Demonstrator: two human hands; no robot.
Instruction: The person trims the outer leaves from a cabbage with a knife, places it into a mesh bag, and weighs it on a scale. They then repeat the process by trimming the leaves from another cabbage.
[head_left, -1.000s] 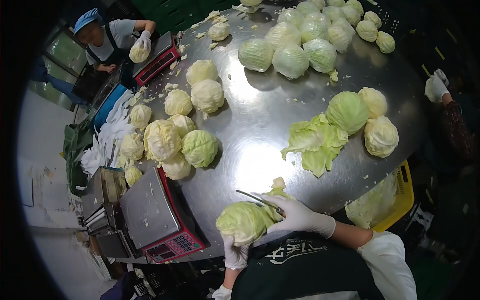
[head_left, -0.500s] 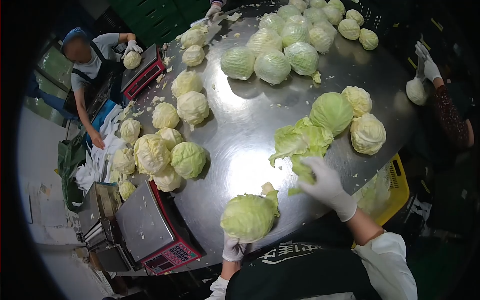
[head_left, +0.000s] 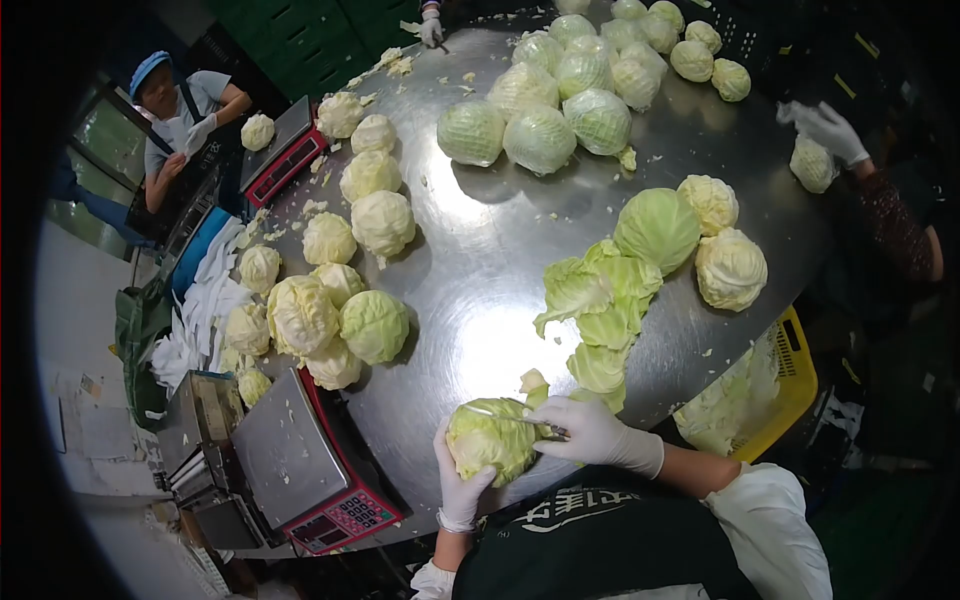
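Right hand (head_left: 590, 432) back, knife (head_left: 505, 415) across cabbage (head_left: 490, 440)

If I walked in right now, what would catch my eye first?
Probably the big shiny metal table covered with cabbages, with a heap of loose green leaves right of centre. At its near edge, the left hand steadies a cabbage while the right hand holds a knife across it. A red scale sits to the left.

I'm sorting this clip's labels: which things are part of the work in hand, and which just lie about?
In hand: left hand gripping the cabbage; right hand holding the knife.

Lying about: loose leaves, weighing scale, yellow basket, wrapped cabbages.
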